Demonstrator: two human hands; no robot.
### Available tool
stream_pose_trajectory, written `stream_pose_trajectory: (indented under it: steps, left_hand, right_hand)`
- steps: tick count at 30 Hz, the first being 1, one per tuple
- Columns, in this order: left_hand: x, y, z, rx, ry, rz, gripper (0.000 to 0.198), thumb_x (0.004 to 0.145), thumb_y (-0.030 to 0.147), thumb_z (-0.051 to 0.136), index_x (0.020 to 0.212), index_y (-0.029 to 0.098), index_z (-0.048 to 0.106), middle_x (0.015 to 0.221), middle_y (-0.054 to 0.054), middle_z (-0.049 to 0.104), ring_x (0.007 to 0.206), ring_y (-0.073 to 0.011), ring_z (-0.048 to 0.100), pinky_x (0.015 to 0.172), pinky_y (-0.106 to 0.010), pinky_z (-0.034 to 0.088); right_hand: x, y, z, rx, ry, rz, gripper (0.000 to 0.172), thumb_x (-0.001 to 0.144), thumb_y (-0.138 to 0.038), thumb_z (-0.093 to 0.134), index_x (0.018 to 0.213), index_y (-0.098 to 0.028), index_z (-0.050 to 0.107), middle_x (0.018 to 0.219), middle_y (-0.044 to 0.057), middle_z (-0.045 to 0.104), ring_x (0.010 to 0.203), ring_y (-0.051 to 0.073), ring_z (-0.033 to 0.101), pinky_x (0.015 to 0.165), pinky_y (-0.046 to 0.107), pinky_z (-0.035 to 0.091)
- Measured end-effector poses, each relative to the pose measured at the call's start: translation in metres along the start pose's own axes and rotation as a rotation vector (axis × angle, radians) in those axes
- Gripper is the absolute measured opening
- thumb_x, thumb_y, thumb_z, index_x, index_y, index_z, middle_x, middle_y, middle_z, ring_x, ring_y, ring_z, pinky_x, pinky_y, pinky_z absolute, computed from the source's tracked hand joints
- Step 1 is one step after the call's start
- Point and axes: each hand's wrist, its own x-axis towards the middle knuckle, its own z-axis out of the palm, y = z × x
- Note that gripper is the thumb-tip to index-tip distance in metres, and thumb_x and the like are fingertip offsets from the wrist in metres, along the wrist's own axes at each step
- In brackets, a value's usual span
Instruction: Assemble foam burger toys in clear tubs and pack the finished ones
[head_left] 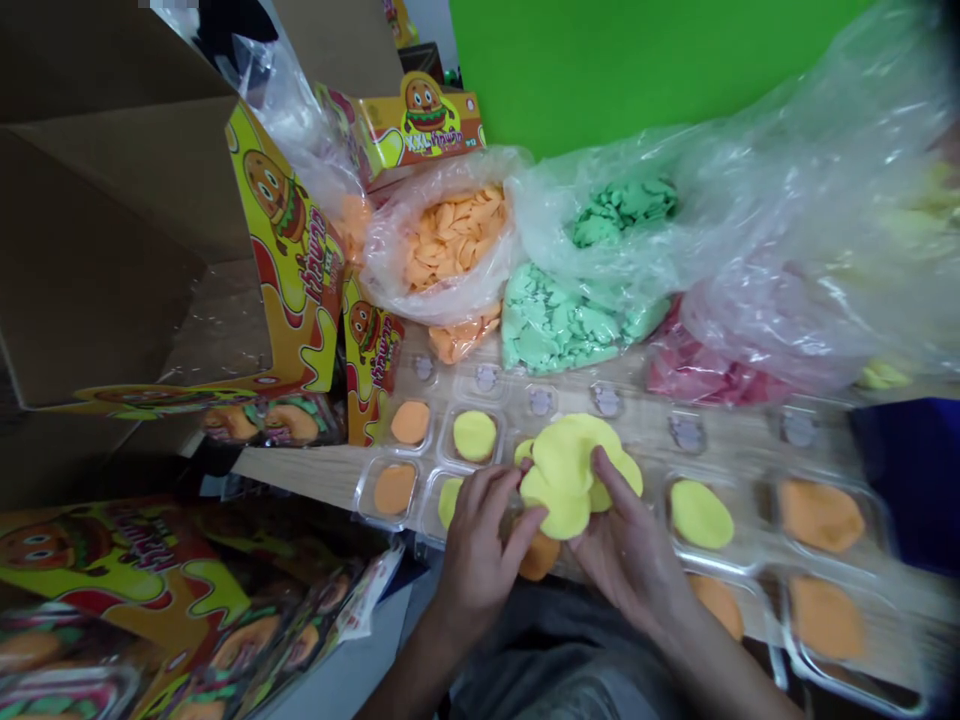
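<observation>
My right hand is wrapped round a fanned bunch of soft yellow round slices, its thumb lying on top. From the other side my left hand pinches the near left edge of the same bunch between thumb and fingers. Beneath the hands stand clear plastic trays in rows. A yellow slice lies in one tray to the right, and another yellow slice sits to the left. Other trays hold an orange piece. My hands partly hide the middle trays.
Behind the trays stand open plastic bags with orange pieces, green pieces and pink pieces. A burger-printed display box and a large cardboard box stand left. Something dark blue lies right.
</observation>
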Motion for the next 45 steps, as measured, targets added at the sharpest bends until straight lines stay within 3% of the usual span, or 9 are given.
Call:
stream_pose_trajectory:
  steps: [6,11,14,19,26,29,32,37,45]
  left_hand:
    - [0.006,0.006,-0.001,-0.454,0.07,-0.364,0.01,0.08,0.027,0.052,0.081,0.018,0.055,0.078,-0.001,0.063,0.073,-0.0137,0.06,0.067,-0.024,0.048]
    - [0.025,-0.047,-0.031,-0.447,0.579,-0.49,0.019,0.072,0.029,0.061,0.087,0.019,0.056,0.079,0.0,0.062,0.077,-0.0134,0.06,0.069,-0.022,0.047]
    - [0.041,-0.081,-0.046,-0.46,0.677,-0.476,0.023,0.069,0.029,0.064,0.088,0.02,0.056,0.088,0.0,0.061,0.088,-0.0136,0.058,0.08,-0.024,0.044]
    - [0.051,-0.082,-0.058,-0.69,0.579,-0.516,0.029,0.067,0.037,0.064,0.086,0.017,0.056,0.083,-0.003,0.065,0.075,-0.0141,0.063,0.072,-0.029,0.05]
    - [0.02,0.003,-0.077,-1.052,0.218,-0.53,0.028,0.065,0.035,0.07,0.087,0.02,0.063,0.075,-0.001,0.068,0.06,-0.0122,0.063,0.057,-0.022,0.052]
    - [0.024,-0.002,-0.075,-0.771,0.295,-0.412,0.025,0.071,0.037,0.064,0.09,0.021,0.061,0.079,-0.001,0.068,0.068,-0.0135,0.064,0.062,-0.023,0.052]
    - [0.042,-0.043,-0.066,-0.119,0.45,-0.297,0.024,0.085,0.031,0.044,0.104,0.02,0.053,0.096,-0.004,0.065,0.086,-0.0152,0.062,0.075,-0.027,0.05]
    - [0.064,-0.101,-0.049,0.251,0.381,-0.283,0.028,0.081,0.014,0.042,0.105,0.016,0.056,0.106,-0.012,0.061,0.101,-0.0243,0.056,0.089,-0.041,0.042]
    - [0.05,-0.096,-0.037,0.632,0.342,-0.2,0.037,0.079,0.008,0.04,0.113,0.014,0.054,0.122,-0.016,0.052,0.112,-0.0306,0.044,0.091,-0.048,0.034]
  right_hand:
    - [0.006,-0.008,-0.002,0.039,0.031,-0.127,0.028,0.084,-0.03,0.052,0.11,-0.019,0.057,0.095,0.005,0.07,0.098,0.022,0.062,0.089,0.041,0.048]
    - [0.007,-0.025,-0.004,0.026,0.114,-0.205,0.023,0.081,-0.025,0.056,0.103,-0.019,0.06,0.102,0.006,0.068,0.102,0.026,0.06,0.091,0.047,0.046]
    - [0.006,-0.029,-0.006,0.016,0.117,-0.199,0.024,0.082,-0.026,0.055,0.104,-0.018,0.059,0.102,0.008,0.068,0.102,0.027,0.059,0.091,0.047,0.046]
    - [0.004,-0.028,-0.008,0.009,0.126,-0.18,0.027,0.082,-0.024,0.054,0.109,-0.017,0.057,0.099,0.008,0.068,0.103,0.028,0.059,0.093,0.048,0.044]
    - [0.004,-0.025,-0.006,-0.002,0.167,-0.164,0.028,0.082,-0.023,0.053,0.109,-0.02,0.057,0.107,0.007,0.066,0.106,0.031,0.056,0.09,0.051,0.045]
    - [0.005,-0.026,-0.006,-0.012,0.152,-0.168,0.029,0.083,-0.022,0.052,0.112,-0.02,0.056,0.11,0.007,0.064,0.107,0.031,0.055,0.09,0.052,0.046]
    - [0.005,-0.026,-0.009,-0.016,0.13,-0.169,0.031,0.082,-0.022,0.052,0.113,-0.019,0.055,0.109,0.008,0.065,0.108,0.03,0.055,0.091,0.052,0.044]
    - [0.003,-0.027,-0.013,-0.01,0.145,-0.158,0.033,0.081,-0.024,0.056,0.114,-0.019,0.054,0.105,0.009,0.066,0.105,0.031,0.057,0.09,0.052,0.045]
    - [0.002,-0.028,-0.013,-0.029,0.125,-0.147,0.033,0.081,-0.023,0.055,0.113,-0.018,0.055,0.102,0.009,0.067,0.104,0.031,0.057,0.092,0.051,0.044]
